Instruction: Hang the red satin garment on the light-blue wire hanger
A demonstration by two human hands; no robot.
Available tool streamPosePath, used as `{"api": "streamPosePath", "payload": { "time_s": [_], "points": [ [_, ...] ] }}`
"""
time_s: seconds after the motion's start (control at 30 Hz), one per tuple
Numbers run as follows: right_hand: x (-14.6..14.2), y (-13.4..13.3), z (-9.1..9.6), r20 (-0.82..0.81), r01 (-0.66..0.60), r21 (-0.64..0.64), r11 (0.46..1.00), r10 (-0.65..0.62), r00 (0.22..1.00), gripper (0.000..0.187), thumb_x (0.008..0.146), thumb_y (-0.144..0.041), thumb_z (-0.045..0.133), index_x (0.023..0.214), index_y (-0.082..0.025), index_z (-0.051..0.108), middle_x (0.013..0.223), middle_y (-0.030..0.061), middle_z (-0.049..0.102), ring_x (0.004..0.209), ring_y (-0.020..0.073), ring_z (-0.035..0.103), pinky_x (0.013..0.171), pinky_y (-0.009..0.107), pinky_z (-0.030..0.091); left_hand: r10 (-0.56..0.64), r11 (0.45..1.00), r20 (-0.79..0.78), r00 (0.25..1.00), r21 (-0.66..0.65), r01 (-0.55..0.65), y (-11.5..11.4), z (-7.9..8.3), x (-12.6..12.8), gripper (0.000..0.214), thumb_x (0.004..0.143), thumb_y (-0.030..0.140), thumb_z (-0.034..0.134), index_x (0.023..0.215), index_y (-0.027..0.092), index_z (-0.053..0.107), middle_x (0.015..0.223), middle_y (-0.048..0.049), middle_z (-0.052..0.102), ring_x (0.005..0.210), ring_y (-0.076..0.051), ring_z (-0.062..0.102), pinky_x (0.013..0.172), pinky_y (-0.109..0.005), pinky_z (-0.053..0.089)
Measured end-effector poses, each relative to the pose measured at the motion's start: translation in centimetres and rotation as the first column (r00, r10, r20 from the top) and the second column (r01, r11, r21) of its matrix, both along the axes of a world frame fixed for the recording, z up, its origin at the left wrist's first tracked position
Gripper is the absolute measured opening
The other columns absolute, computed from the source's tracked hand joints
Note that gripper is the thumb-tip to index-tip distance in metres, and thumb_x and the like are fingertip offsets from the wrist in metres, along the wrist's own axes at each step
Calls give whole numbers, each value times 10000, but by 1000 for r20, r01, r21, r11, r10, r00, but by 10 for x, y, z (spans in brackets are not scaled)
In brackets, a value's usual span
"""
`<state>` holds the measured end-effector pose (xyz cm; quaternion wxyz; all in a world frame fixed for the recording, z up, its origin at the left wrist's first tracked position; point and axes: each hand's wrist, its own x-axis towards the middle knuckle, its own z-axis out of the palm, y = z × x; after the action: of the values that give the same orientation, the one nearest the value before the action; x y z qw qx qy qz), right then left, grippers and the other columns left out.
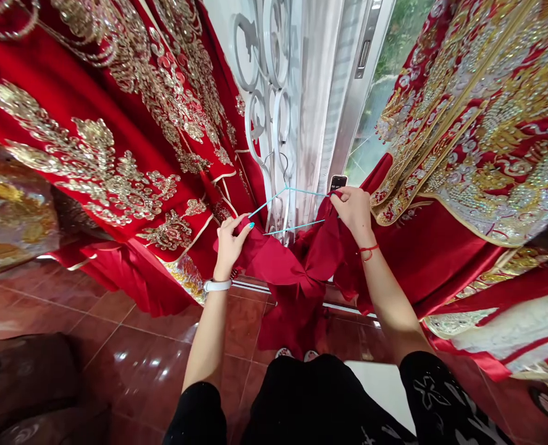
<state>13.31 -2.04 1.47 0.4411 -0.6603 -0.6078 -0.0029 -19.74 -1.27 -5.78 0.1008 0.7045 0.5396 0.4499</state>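
Note:
A dark red dress hangs in front of me on a thin light-blue wire hanger. The hanger's hook reaches up against the white scrollwork grille. My left hand is closed on the dress's left shoulder, thumb and fingers pinching the cloth at the hanger's end. On the other side my right hand pinches the right shoulder at the hanger's opposite end. Below my hands the cloth drapes down toward my feet, with gathered folds at its middle.
Red gowns with gold beading hang at the left, and more beaded garments at the right. Behind the hanger stand the white metal grille and a sliding door frame. A phone is beyond my right hand. The floor is glossy red tile.

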Motion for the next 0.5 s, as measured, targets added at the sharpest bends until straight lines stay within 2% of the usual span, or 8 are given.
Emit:
{"api": "streamPosePath", "payload": {
  "time_s": [0.07, 0.13, 0.2, 0.23, 0.3, 0.37, 0.4, 0.5],
  "points": [
    [1, -2, -4, -72, -67, -22, 998, 65, 995, 196, 795, -271, 556, 713, -179, 709, 510, -10, 533, 527, 164, 512, 606, 301, 394, 28, 1000, -34, 999, 6, -28, -7, 3, 0, 347, 944, 384, 611, 1254, 255, 698, 987, -72, 645, 1029, -277, 596, 1007, -476, 441],
    [6, -2, -9, -158, -134, -41, 990, 126, 979, 199, 795, -299, 566, 727, -179, 709, 509, -17, 536, 504, 160, 533, 576, 293, 402, 119, 989, -32, 992, 93, -116, -19, 6, 9, 391, 930, 367, 626, 1302, 252, 656, 1086, -105, 622, 1116, -310, 570, 1041, -511, 427],
    [13, -2, -14, -246, -188, -55, 981, 169, 954, 207, 786, -335, 579, 741, -180, 709, 508, -23, 540, 483, 159, 548, 539, 284, 405, 197, 954, 7, 980, 228, -193, -34, 10, 32, 425, 918, 315, 626, 1334, 230, 612, 1200, -144, 584, 1197, -333, 532, 1059, -521, 426],
    [15, -2, -16, -293, -204, -55, 977, 179, 939, 216, 778, -354, 584, 749, -180, 709, 507, -26, 540, 474, 158, 549, 519, 279, 405, 186, 943, 12, 982, 280, -182, -41, 11, 48, 416, 922, 276, 603, 1334, 222, 599, 1228, -153, 576, 1212, -331, 526, 1058, -516, 434],
    [19, -2, -20, -388, -222, -41, 974, 189, 902, 242, 759, -387, 584, 766, -180, 709, 506, -33, 541, 458, 153, 545, 483, 268, 410, 0, 954, -97, 995, 297, 29, -50, 15, 87, 356, 939, 205, 536, 1287, 228, 609, 1191, -131, 609, 1168, -295, 560, 1026, -477, 472],
    [22, -2, -22, -457, -229, -12, 973, 198, 867, 259, 737, -405, 577, 766, -180, 703, 500, -43, 531, 440, 145, 533, 456, 261, 417, -184, 927, -253, 950, 277, 253, -49, 22, 127, 354, 936, 156, 513, 1267, 226, 616, 1225, -126, 618, 1191, -278, 565, 1031, -449, 477],
    [23, -2, -22, -478, -232, 1, 973, 205, 854, 264, 728, -410, 575, 763, -180, 700, 494, -47, 524, 430, 141, 525, 443, 258, 415, -205, 915, -304, 930, 277, 292, -45, 28, 144, 369, 933, 138, 509, 1279, 216, 612, 1271, -136, 610, 1242, -285, 545, 1068, -460, 451],
    [24, -5, -21, -510, -248, 11, 969, 219, 832, 270, 716, -414, 577, 760, -177, 700, 480, -52, 516, 411, 135, 513, 412, 248, 398, -129, 928, -403, 906, 273, 254, -22, 53, 179, 304, 960, 175, 525, 1243, 162, 634, 1291, -176, 616, 1304, -327, 513, 1152, -523, 338]
  ]
}}
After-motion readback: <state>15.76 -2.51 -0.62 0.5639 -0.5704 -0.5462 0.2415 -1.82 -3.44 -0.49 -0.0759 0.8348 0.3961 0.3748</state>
